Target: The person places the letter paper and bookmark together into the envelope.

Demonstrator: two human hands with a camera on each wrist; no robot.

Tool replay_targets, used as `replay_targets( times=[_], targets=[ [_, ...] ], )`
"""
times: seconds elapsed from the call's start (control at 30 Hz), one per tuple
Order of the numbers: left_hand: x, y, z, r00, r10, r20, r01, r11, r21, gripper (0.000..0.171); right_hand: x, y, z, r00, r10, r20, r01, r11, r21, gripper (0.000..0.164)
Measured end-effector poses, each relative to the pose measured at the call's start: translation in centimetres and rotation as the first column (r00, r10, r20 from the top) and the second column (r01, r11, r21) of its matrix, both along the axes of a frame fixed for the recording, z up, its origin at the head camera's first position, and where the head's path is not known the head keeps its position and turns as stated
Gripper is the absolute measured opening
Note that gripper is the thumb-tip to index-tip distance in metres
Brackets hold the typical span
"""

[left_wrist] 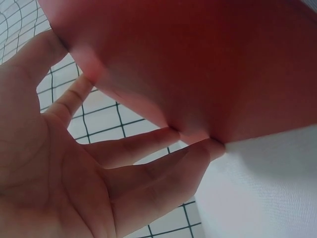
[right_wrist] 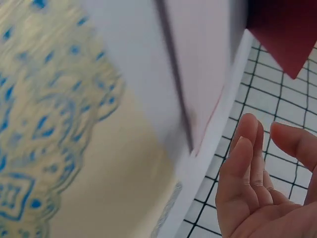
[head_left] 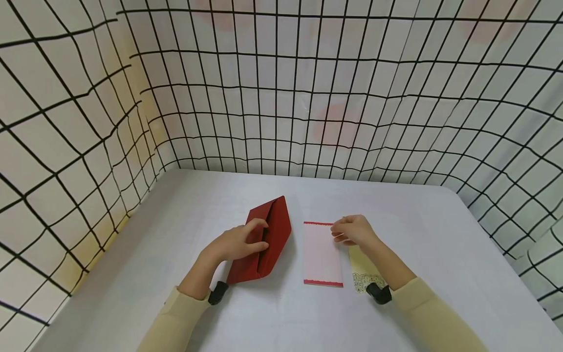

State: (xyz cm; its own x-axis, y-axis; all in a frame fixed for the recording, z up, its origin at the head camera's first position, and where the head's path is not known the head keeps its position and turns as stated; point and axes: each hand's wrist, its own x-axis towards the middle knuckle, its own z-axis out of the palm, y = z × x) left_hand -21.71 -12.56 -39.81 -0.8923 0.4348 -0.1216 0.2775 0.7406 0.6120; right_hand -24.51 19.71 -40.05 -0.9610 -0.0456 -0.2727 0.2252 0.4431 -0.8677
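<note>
My left hand [head_left: 239, 242] is holding the red envelope [head_left: 277, 239] at centre-left, flap open; my right hand [head_left: 355, 230], grasping nothing, is hovering near the pink card's [head_left: 322, 259] upper right corner. That card and the yellow card [head_left: 363, 264] are lying outside, seemingly still unhandled. The tabletop [head_left: 272, 318] is offering room at lower middle, black mesh [head_left: 276, 51] bordering its far edge.

I notice long, pale yellow sleeves [head_left: 433, 313]; beside the wrists [head_left: 206, 266] are two small, black, rounded devices [head_left: 378, 293], and both of the hands [head_left: 239, 243] are bare.
</note>
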Motion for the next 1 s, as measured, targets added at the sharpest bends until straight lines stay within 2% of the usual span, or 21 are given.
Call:
replay_targets(
  times=[0.43, 0.67, 1.0],
  targets=[
    [0.1, 0.0, 0.1, 1.000, 0.002, 0.007, -0.002, 1.000, -0.004, 0.042, -0.8, 1.2, -2.5, 0.999, -0.050, 0.021, 0.046, 0.988, 0.147, 0.016],
    [0.1, -0.1, 0.0, 1.000, -0.012, 0.005, 0.012, 1.000, 0.005, 0.043, -0.6, 0.8, -2.9, 0.999, -0.038, 0.008, 0.034, 0.957, 0.288, 0.016],
    [0.1, 0.0, 0.1, 1.000, -0.005, 0.006, 0.005, 1.000, 0.003, 0.043, -0.3, 0.1, -3.3, 0.999, -0.028, 0.040, 0.011, 0.926, 0.377, 0.023]
  ],
)
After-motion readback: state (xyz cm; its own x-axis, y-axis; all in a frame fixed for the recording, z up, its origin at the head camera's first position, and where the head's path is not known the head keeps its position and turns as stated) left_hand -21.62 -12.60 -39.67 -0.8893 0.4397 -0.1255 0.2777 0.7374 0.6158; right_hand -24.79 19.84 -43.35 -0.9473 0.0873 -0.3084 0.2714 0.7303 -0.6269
